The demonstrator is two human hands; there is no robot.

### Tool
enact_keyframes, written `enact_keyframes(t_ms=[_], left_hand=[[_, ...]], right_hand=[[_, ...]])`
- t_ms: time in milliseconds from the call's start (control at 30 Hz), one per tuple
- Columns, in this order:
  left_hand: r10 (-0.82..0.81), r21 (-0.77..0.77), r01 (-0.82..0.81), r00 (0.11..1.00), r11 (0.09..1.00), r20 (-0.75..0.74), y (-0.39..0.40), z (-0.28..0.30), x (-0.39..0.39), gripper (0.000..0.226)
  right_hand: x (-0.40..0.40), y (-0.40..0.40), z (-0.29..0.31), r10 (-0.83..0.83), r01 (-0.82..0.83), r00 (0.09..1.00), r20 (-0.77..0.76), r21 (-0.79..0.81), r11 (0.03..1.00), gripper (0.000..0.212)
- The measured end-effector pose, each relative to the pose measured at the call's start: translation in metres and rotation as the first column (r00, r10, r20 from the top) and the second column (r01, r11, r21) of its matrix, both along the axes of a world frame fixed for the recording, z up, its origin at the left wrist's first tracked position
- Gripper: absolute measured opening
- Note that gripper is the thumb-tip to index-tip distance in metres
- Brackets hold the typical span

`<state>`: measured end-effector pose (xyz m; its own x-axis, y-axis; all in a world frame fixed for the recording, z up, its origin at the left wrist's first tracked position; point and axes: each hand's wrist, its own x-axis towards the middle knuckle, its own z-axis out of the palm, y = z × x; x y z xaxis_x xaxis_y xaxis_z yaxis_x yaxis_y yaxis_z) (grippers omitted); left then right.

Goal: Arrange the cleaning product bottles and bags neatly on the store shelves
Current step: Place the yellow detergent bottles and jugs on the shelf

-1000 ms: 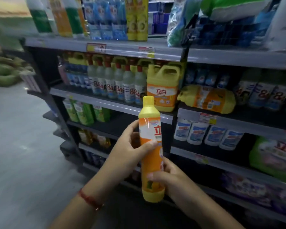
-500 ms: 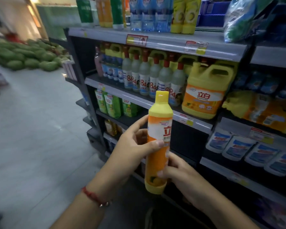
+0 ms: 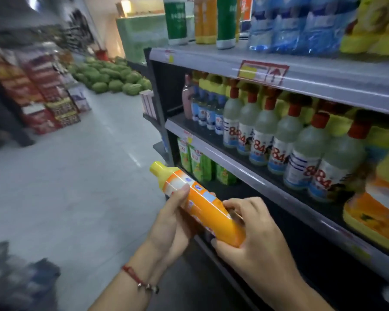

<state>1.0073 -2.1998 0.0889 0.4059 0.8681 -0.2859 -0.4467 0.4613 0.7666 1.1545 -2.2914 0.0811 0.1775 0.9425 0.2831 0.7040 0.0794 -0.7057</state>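
Observation:
An orange bottle (image 3: 202, 204) with a yellow cap lies tilted in front of the shelves, cap pointing up and left. My left hand (image 3: 173, 223) grips its upper half from underneath, thumb across the label. My right hand (image 3: 254, 239) grips its base, fingers curled over the top. Behind them a grey shelf (image 3: 252, 173) carries a row of white red-capped bottles (image 3: 279, 140) marked 84, with yellow jugs at the back. A large yellow and orange jug (image 3: 377, 212) stands at the right end.
The top shelf (image 3: 323, 75) holds green, orange, blue and yellow bottles. Green packs (image 3: 195, 162) sit on the shelf below the white bottles. To the left runs a grey aisle floor (image 3: 76, 187), with watermelons (image 3: 112, 79) and stacked red boxes (image 3: 47, 95) further back.
The bottle has tipped from upright to a slant, cap toward the left, and sits lower. My view has swung left, showing more of the aisle.

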Motion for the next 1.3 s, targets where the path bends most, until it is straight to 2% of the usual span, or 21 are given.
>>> enact_keyframes(t_ms=[100, 200, 267, 333, 367, 433, 500, 600, 733, 867, 1000, 1133, 1200, 1300], left_hand=[[0.013, 0.018, -0.013, 1.0, 1.0, -0.025, 0.036, -0.001, 0.008, 0.055], [0.005, 0.097, 0.001, 0.997, 0.995, -0.071, 0.066, 0.0, 0.008, 0.053], [0.0, 0.196, 0.028, 0.99, 0.98, -0.142, 0.084, 0.006, 0.007, 0.059], [0.038, 0.313, 0.049, 0.964, 0.949, -0.265, 0.101, 0.021, 0.005, 0.058], [0.065, 0.38, 0.069, 0.942, 0.923, -0.328, 0.109, 0.031, 0.005, 0.058], [0.124, 0.5, 0.112, 0.901, 0.859, -0.416, 0.129, 0.053, 0.008, 0.062], [0.175, 0.586, 0.119, 0.891, 0.801, -0.419, 0.152, 0.075, 0.01, 0.058], [0.174, 0.68, 0.154, 0.905, 0.717, -0.388, 0.193, 0.106, 0.013, 0.058], [0.08, 0.752, 0.177, 0.953, 0.635, -0.292, 0.267, 0.147, 0.018, 0.065], [-0.032, 0.808, 0.147, 0.987, 0.571, -0.156, 0.342, 0.188, 0.022, 0.07], [-0.133, 0.897, 0.208, 0.977, 0.389, -0.169, 0.409, 0.228, 0.027, 0.071], [-0.215, 0.945, 0.248, 0.955, 0.212, -0.202, 0.471, 0.254, 0.041, 0.078], [-0.163, 0.958, 0.267, 0.955, 0.102, -0.249, 0.501, 0.263, 0.052, 0.081], [0.03, 0.944, 0.305, 0.952, -0.127, -0.304, 0.536, 0.272, 0.073, 0.087]], right_hand=[[0.013, 0.042, -0.003, 0.037, -0.038, 0.998, -0.046, -0.024, 0.999, 0.06], [0.025, 0.08, -0.002, 0.064, -0.097, 0.956, -0.288, -0.101, 0.99, 0.059], [0.033, 0.109, -0.004, 0.077, -0.179, 0.87, -0.487, -0.166, 0.97, 0.06], [0.038, 0.135, -0.001, 0.093, -0.279, 0.729, -0.679, -0.171, 0.945, 0.063], [0.039, 0.147, 0.004, 0.103, -0.324, 0.662, -0.742, -0.159, 0.933, 0.064], [0.041, 0.171, 0.017, 0.139, -0.375, 0.603, -0.785, -0.125, 0.919, 0.058], [0.039, 0.194, 0.033, 0.17, -0.382, 0.618, -0.767, -0.104, 0.918, 0.053], [0.034, 0.226, 0.062, 0.179, -0.319, 0.707, -0.685, -0.083, 0.944, 0.061], [0.027, 0.271, 0.115, 0.127, -0.113, 0.822, -0.555, 0.059, 0.992, 0.04], [0.015, 0.321, 0.162, 0.055, 0.037, 0.875, -0.482, 0.179, 0.983, 0.044], [0.007, 0.377, 0.199, -0.013, 0.137, 0.889, -0.458, 0.239, 0.961, 0.048], [0.007, 0.43, 0.224, -0.116, 0.229, 0.913, -0.391, 0.258, 0.939, 0.042], [0.011, 0.454, 0.231, -0.215, 0.311, 0.916, -0.338, 0.263, 0.913, 0.044], [0.02, 0.483, 0.235, -0.41, 0.47, 0.875, -0.257, 0.248, 0.847, 0.038]])
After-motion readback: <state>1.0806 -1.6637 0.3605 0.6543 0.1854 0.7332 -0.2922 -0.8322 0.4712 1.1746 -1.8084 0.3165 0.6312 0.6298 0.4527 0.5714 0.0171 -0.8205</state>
